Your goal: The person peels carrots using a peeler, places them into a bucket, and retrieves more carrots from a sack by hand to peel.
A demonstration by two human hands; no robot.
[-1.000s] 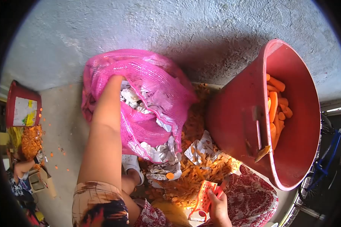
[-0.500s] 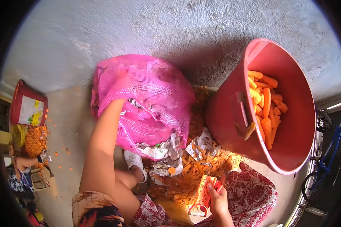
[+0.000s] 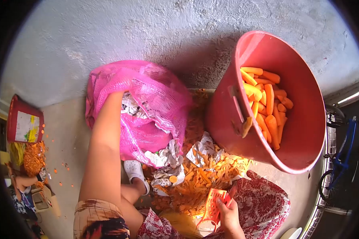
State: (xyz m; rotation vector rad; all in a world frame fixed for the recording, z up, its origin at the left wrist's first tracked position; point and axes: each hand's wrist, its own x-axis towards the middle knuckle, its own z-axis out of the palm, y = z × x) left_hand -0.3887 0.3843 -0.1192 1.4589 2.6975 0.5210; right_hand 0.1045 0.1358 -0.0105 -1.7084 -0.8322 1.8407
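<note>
One arm, the left [image 3: 101, 155], runs up the frame and straight into the mouth of the pink mesh sack [image 3: 147, 137], left of centre! That hand is buried inside, so nobody can tell whether its fingers are spread or pinching anything. Down at the lower right, the right hand [image 3: 229, 217] is in plain sight, thumb and fingers closed around an orange peeler [image 3: 213, 205], its perforated body angled over the peelings.

And what a heap of peelings [image 3: 203, 177] it is, spread across the lower centre, with crumpled paper [image 3: 169, 153] spilling out at the sack's lower edge! Right of centre stands the big red bucket [image 3: 223, 115], mouth toward the right of the frame, showing off a pile of orange carrots [image 3: 270, 99]. A pale perforated shoe [image 3: 135, 169] sits just below the sack. Far left, another person [image 3: 24, 181] is beside a second peelings pile [image 3: 34, 159], near a smaller red container [image 3: 28, 119] with a pale label.
</note>
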